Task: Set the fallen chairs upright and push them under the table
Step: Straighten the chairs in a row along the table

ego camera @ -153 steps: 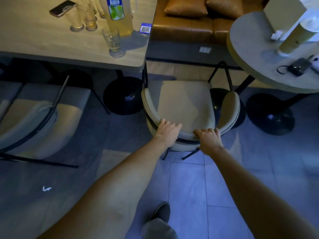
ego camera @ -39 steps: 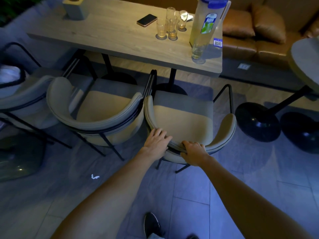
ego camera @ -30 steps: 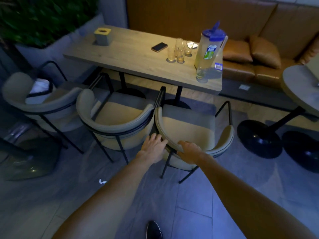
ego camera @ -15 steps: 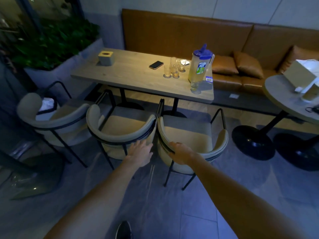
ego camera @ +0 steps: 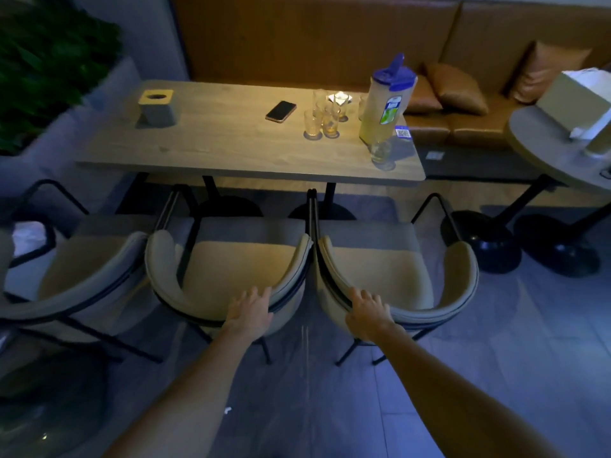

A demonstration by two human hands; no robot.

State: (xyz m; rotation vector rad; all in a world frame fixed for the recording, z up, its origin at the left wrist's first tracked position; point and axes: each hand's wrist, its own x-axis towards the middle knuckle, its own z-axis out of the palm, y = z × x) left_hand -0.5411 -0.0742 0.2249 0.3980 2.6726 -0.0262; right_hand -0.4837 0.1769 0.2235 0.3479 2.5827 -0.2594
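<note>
- The left hand (ego camera: 249,312) lay on the backrest of the middle beige padded chair with a black metal frame (ego camera: 231,262), fingers straight and slightly apart.
- The right hand (ego camera: 368,312) held the matching right chair (ego camera: 380,262), fingers bent over its backrest rim.
- Both chairs stood upright, arms touching, fronts at the long wooden bench (ego camera: 231,143).
- Upon it stood small clear glasses (ego camera: 322,122) and a blue-lidded plastic jug (ego camera: 385,104).
</note>
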